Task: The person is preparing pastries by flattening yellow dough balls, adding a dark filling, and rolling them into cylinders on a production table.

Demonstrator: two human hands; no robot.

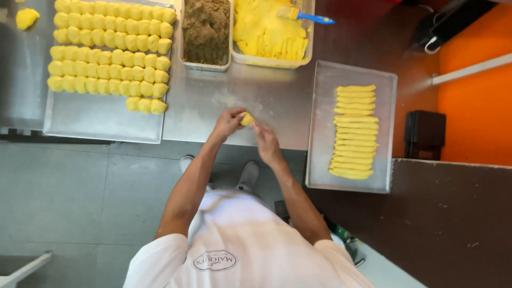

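Head view, clear tub of brown crumbs (206, 32), clear tub of yellow paste (269, 32), steel table (234, 96), grey floor tiles (58, 192), left hand (228, 122) and right hand (265, 141) pinching small yellow dough piece (246, 119)

Small yellow dough piece (247, 119) — pinched between both hands

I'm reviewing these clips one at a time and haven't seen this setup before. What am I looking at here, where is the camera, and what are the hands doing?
There is no machine: a person works with bare hands, seen from above looking down. The left hand and right hand together hold a small yellow dough piece over a steel table. On the table, one tray carries rows of dough lumps and another tray carries long rolled pieces. Behind stand a tub of brown crumbs and a tub of yellow mixture with a blue-handled brush.
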